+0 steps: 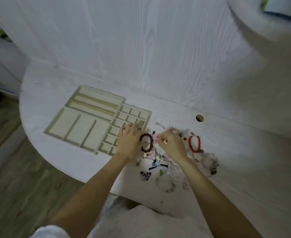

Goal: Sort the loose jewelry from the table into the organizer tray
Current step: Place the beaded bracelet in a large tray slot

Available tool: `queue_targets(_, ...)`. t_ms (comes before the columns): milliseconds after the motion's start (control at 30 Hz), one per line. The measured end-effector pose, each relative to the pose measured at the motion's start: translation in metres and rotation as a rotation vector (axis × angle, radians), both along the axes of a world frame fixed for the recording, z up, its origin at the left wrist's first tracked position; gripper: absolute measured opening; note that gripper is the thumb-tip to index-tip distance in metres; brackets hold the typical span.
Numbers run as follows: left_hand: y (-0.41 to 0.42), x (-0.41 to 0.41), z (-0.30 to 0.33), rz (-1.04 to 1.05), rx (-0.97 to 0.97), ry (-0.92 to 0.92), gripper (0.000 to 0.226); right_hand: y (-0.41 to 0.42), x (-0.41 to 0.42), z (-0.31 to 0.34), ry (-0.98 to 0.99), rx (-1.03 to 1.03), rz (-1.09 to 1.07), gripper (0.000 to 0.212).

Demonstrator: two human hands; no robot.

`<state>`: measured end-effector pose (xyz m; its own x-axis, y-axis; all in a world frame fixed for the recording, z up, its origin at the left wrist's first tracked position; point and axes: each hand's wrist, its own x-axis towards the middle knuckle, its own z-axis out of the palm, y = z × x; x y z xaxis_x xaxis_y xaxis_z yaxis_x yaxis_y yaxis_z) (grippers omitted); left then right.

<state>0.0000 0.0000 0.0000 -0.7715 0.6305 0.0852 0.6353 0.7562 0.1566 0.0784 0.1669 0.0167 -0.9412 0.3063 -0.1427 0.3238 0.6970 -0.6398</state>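
Open white tabletop (pixel 218 138) lies to the right of the jewelry pile (pixel 168 158) and behind the organizer tray (pixel 96 121). The left hand (pixel 129 141) covers the tray's near right corner. A dark red bracelet (pixel 146 142) lies between both hands.

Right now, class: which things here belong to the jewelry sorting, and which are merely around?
Belongs to the job:
organizer tray
dark red bead bracelet
bright red bracelet
tangled jewelry pile
left hand
right hand

Just around:
white table
cable hole
wood floor
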Motion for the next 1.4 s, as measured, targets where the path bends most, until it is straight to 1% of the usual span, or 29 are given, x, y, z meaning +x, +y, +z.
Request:
queue_targets(67,0.007,-0.01,-0.007,-0.042,-0.08,-0.019,0.041,-0.007,-0.026,-0.007,-0.026,0.182,0.051,0.021)
queue_targets(133,0.014,-0.014,-0.013,-0.092,-0.23,-0.039,0.05,-0.015,-0.043,-0.012,-0.091,0.369,0.119,0.026)
queue_targets(167,0.018,-0.017,-0.014,-0.099,-0.289,-0.049,0.054,-0.017,-0.048,-0.015,-0.128,0.436,0.152,0.029)
queue_targets(233,0.025,-0.02,-0.016,-0.083,-0.333,-0.06,0.059,-0.016,-0.052,-0.023,-0.158,0.546,0.221,0.033)
queue_targets(267,0.027,-0.022,-0.016,-0.071,-0.359,-0.067,0.061,-0.015,-0.051,-0.024,-0.145,0.557,0.232,0.034)
queue_targets(333,0.028,-0.027,-0.023,-0.066,-0.344,-0.061,0.067,-0.013,-0.051,-0.03,-0.122,0.515,0.214,0.031)
queue_targets(367,0.027,-0.029,-0.025,-0.069,-0.322,-0.02,0.068,-0.013,-0.049,-0.03,-0.136,0.464,0.192,0.027)
queue_targets(433,0.025,-0.032,-0.028,-0.112,-0.264,0.066,0.057,-0.012,-0.041,-0.028,-0.121,0.298,0.103,0.021)
queue_targets(467,0.023,-0.032,-0.029,-0.143,-0.172,0.08,0.051,-0.011,-0.036,-0.025,-0.074,0.207,0.057,0.02)
queue_targets(500,0.021,-0.032,-0.03,-0.171,-0.034,0.078,0.048,-0.011,-0.029,-0.018,-0.034,0.125,0.021,0.017)
queue_targets(533,0.018,-0.028,-0.028,-0.18,0.121,0.035,0.05,-0.012,-0.022,-0.01,-0.004,0.061,-0.002,0.015)
queue_targets(567,0.018,-0.025,-0.02,-0.171,0.274,-0.047,0.05,-0.013,-0.016,0.001,0.016,0.004,-0.02,0.013)
queue_targets(600,0.015,-0.018,-0.008,-0.14,0.427,-0.178,0.047,-0.015,-0.01,0.011,0.049,-0.04,-0.027,0.012)
queue_targets(667,0.011,-0.003,0.018,-0.064,0.702,-0.514,0.03,-0.018,0.0,0.033,0.144,-0.094,-0.04,0.013)
queue_targets(733,0.011,0.01,0.038,0.005,0.909,-0.836,0.019,-0.022,0.004,0.052,0.219,-0.136,-0.068,0.015)
queue_targets(767,0.011,0.015,0.044,0.038,0.979,-0.973,0.019,-0.023,0.004,0.059,0.246,-0.162,-0.084,0.014)
queue_targets(800,0.012,0.019,0.049,0.068,1.01,-1.08,0.024,-0.023,0.005,0.064,0.261,-0.196,-0.104,0.01)
queue_targets(867,0.012,0.024,0.047,0.121,0.979,-1.213,0.029,-0.024,0.003,0.07,0.25,-0.253,-0.162,0.007)
queue_targets(933,0.007,0.028,0.046,0.18,0.949,-1.317,0.025,-0.025,0.002,0.069,0.173,-0.308,-0.248,0.008)
queue_targets(967,0.002,0.029,0.045,0.234,0.978,-1.354,0.022,-0.025,0.001,0.065,0.103,-0.333,-0.287,0.008)
queue_targets(1000,-0.008,0.027,0.046,0.304,1.033,-1.367,0.018,-0.029,-0.004,0.061,0.016,-0.371,-0.307,0.008)
queue_targets(1067,-0.035,0.018,0.048,0.462,1.146,-1.336,0.011,-0.044,-0.013,0.054,-0.117,-0.556,-0.318,0.011)
queue_targets(1133,-0.075,0.0,0.045,0.585,1.218,-1.277,0.014,-0.074,-0.035,0.048,-0.171,-0.733,-0.276,0.014)
queue_targets(1200,-0.117,-0.019,0.043,0.61,1.183,-1.16,0.021,-0.111,-0.064,0.043,-0.195,-0.776,-0.202,0.015)
queue_targets(1267,-0.152,-0.036,0.042,0.602,1.081,-0.993,0.023,-0.146,-0.092,0.04,-0.189,-0.778,-0.145,0.015)
queue_targets(1333,-0.192,-0.062,0.04,0.606,0.956,-0.806,0.023,-0.188,-0.128,0.031,-0.169,-0.757,-0.091,0.014)
queue_targets(1400,-0.22,-0.089,0.035,0.6,0.88,-0.675,0.023,-0.221,-0.16,0.02,-0.145,-0.714,-0.053,0.016)
